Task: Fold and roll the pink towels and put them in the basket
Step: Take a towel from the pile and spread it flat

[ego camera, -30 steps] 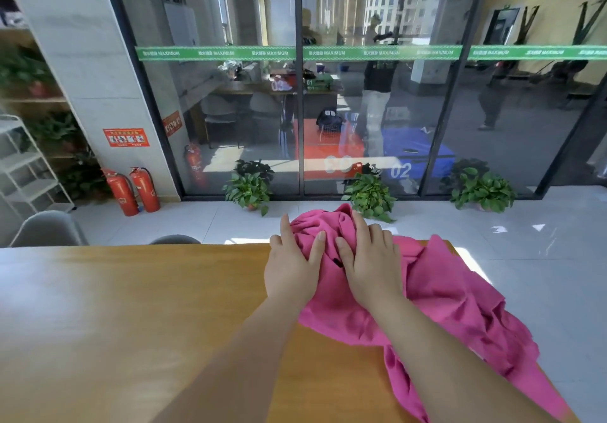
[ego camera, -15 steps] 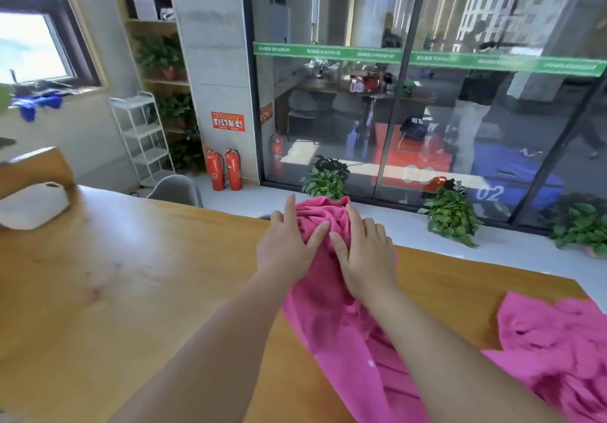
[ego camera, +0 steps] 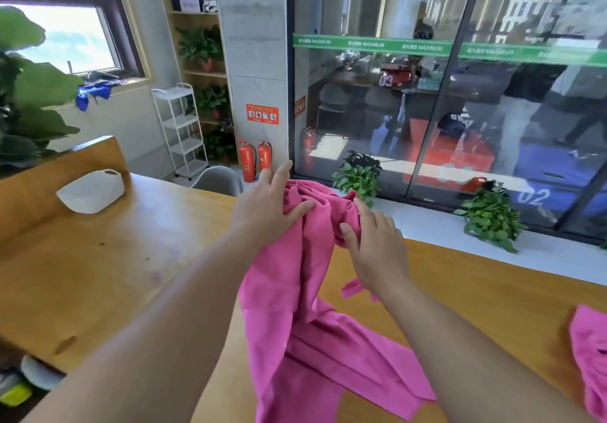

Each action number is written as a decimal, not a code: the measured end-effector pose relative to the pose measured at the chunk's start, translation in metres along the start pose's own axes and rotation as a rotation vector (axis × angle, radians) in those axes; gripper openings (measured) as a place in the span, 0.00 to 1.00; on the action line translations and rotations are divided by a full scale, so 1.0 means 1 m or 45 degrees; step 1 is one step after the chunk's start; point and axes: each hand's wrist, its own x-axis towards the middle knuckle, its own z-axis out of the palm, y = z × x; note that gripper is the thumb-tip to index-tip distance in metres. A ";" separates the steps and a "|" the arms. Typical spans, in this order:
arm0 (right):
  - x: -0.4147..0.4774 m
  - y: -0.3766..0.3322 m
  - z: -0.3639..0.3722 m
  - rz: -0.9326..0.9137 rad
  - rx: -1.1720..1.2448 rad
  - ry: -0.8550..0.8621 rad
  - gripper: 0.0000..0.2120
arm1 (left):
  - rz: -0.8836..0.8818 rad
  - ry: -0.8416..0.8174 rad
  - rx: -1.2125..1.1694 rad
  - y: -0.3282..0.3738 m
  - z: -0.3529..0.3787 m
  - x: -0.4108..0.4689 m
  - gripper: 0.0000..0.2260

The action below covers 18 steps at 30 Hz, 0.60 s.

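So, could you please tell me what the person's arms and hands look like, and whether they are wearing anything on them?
Both are bare. The left hand and right hand have no gloves, and no rings show on the visible fingers. The left forearm and right forearm carry no sleeve, watch or bracelet as far as the frame reaches.

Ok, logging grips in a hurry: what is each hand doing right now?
Left hand: holding the bunched pink towel.
Right hand: holding the same towel.

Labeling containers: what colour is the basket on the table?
White; the basket shows best in head view.
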 end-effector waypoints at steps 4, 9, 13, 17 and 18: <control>-0.001 0.028 0.000 0.066 -0.013 0.019 0.30 | 0.029 0.000 -0.086 0.005 0.023 0.005 0.37; -0.013 0.096 0.024 0.173 -0.012 -0.225 0.33 | 0.062 -0.422 -0.037 0.012 0.107 -0.028 0.35; -0.057 0.168 0.069 0.239 -0.070 -0.631 0.31 | 0.074 -1.026 0.180 0.015 0.177 -0.095 0.43; -0.114 0.218 0.099 0.359 -0.077 -0.929 0.28 | 0.037 -1.034 0.223 0.027 0.218 -0.142 0.43; -0.124 0.225 0.103 0.369 -0.078 -0.970 0.28 | 0.035 -0.987 0.252 0.031 0.223 -0.146 0.43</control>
